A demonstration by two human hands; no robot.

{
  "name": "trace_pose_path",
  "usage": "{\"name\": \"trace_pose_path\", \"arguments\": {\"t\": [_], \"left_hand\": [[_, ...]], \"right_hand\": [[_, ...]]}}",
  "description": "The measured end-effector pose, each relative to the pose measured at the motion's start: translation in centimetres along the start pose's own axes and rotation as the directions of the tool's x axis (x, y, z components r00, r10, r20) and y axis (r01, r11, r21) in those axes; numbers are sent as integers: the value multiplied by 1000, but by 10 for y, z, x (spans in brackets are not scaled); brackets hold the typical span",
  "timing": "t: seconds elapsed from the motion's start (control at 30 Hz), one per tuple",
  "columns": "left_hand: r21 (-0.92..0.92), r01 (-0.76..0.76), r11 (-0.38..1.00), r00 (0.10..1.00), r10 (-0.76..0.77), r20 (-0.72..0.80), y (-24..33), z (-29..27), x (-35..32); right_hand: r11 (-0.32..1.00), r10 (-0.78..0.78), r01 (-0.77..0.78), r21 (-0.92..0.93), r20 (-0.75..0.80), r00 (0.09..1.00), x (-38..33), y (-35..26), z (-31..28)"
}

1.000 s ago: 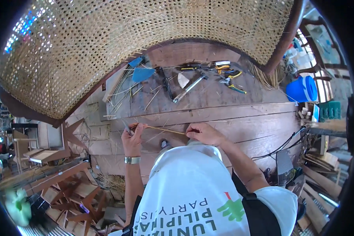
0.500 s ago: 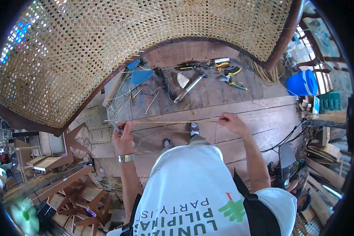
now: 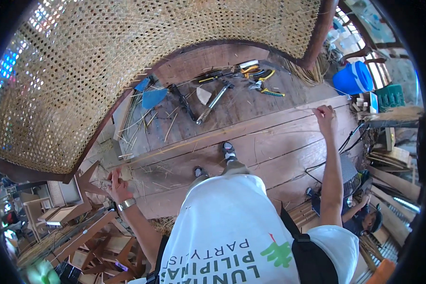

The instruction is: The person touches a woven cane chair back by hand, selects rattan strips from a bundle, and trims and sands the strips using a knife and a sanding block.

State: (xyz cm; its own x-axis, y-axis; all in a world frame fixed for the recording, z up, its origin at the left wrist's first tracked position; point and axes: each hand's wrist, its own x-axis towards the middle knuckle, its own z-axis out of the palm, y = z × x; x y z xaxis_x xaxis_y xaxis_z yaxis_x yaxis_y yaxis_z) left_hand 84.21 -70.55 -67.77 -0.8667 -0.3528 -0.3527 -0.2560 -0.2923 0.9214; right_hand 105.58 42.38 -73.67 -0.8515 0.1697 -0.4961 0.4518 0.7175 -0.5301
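Observation:
A long, thin strand of cane (image 3: 194,140) runs slantwise between my spread hands, blurred along its length. My left hand (image 3: 120,187), low at the left beside the wooden furniture parts, has its fingers closed at the strand's near end. Higher up at the right, my right hand (image 3: 326,119) pinches the far end between thumb and fingertips. Whether anything else is inside my left hand is too blurred to make out. Above both hands, a large woven cane panel (image 3: 175,28) in a dark curved wooden frame spans the top of the view.
On the planks ahead lie a hammer (image 3: 215,102), pliers (image 3: 258,84), a blue flat piece (image 3: 154,98), a dark tool (image 3: 182,102) and cane scraps. A blue bucket (image 3: 353,78) stands at right. Another person (image 3: 364,215) is at lower right; wooden furniture (image 3: 66,208) is at left.
My hands have moved far apart, the right up and rightward, the left down and leftward. The strand now slants upward to the right. The grey tool seen in my left hand no longer shows clearly.

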Motion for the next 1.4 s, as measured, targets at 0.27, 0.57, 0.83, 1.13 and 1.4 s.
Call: {"name": "trace_pose_path", "arguments": {"t": [0.27, 0.57, 0.83, 1.13, 1.4], "left_hand": [[139, 132, 981, 989, -122, -83, -61, 107, -78], [203, 188, 961, 979, -199, 36, -141, 275, -167], [378, 154, 913, 939, -255, 233, -190, 442, -202], [528, 9, 849, 844, -289, 451, -182, 520, -204], [568, 65, 821, 722, -431, 541, -181, 502, -130]], "right_hand": [[970, 82, -86, -227, -26, 996, -16, -31, 183], [929, 305, -190, -319, 364, 880, -113, 89, 306], [863, 377, -430, 266, 228, 898, -94, 159, 272], [793, 552, -451, 410, -170, 816, -66, 149, 179], [747, 663, -532, 399, -378, 646, -258, 79, 262]]}}
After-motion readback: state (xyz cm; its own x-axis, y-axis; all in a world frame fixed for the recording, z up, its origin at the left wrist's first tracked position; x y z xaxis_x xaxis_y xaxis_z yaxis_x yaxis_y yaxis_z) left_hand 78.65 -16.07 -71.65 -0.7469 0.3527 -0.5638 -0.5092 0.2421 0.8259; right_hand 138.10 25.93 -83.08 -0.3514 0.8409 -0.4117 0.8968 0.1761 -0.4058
